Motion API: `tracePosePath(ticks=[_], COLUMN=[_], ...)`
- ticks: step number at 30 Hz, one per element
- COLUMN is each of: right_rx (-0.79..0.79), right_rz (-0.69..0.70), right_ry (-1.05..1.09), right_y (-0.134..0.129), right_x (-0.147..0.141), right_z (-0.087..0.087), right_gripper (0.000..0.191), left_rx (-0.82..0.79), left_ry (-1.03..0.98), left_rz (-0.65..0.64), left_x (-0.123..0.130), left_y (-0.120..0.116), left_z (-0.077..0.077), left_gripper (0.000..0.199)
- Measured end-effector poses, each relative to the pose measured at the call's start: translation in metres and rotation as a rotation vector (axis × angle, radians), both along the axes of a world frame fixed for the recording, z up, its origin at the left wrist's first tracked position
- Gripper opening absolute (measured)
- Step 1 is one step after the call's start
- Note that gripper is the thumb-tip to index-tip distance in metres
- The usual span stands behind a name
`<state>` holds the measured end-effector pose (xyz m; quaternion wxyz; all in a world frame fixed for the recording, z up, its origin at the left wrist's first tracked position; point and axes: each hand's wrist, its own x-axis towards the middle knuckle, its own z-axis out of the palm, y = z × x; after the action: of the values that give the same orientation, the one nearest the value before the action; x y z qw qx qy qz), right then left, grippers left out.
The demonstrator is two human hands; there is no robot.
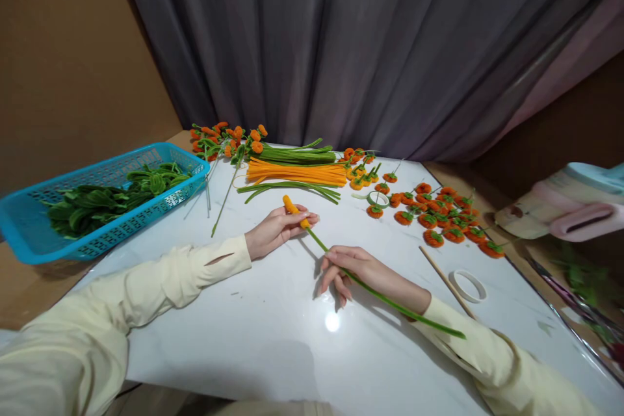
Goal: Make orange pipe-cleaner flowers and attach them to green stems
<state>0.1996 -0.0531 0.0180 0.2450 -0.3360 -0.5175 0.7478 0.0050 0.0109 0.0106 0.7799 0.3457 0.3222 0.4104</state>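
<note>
My left hand (275, 231) pinches an orange pipe cleaner coil (291, 206) between thumb and fingers, above the middle of the white table. From the coil's lower end a green pipe cleaner (404, 307) slants down to the right. My right hand (359, 268) grips this green length a little below the coil with thumb and forefinger, its other fingers hanging loose. The green tail passes over my right wrist and sleeve. Behind the coil lie a bundle of straight orange pipe cleaners (297, 173) and green pipe cleaners (292, 155).
At left stands a blue basket (104, 244) of green leaves (92, 210). Several orange pumpkin-like pieces (437, 207) lie at right, near green tape (378, 199), a thin stick (446, 281) and a white ring (468, 286). A large cup (536, 208) stands beyond the right edge.
</note>
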Motion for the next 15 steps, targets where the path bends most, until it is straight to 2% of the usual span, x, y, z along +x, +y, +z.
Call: tracePosePath(ticks=[6,12,15], right_rx=[0.009,0.003,-0.001], right_rz=[-0.002,-0.004,-0.012], right_ry=[-0.002,-0.003,-0.012], right_y=[0.0,0.0002,0.0004], right_x=[0.0007,0.0007,0.0002], right_z=[-0.0009,-0.001,-0.0018], right_gripper=[0.032,0.031,0.03], left_rx=[-0.002,-0.006,-0.089], left_ry=[-0.011,-0.049,-0.137], left_rz=[-0.045,-0.079,-0.051], left_x=[0.0011,0.0045,0.0044], left_y=[-0.005,-0.0078,-0.0023], left_z=[-0.0032,-0.0001,0.0001], left_gripper=[0.015,0.015,0.027])
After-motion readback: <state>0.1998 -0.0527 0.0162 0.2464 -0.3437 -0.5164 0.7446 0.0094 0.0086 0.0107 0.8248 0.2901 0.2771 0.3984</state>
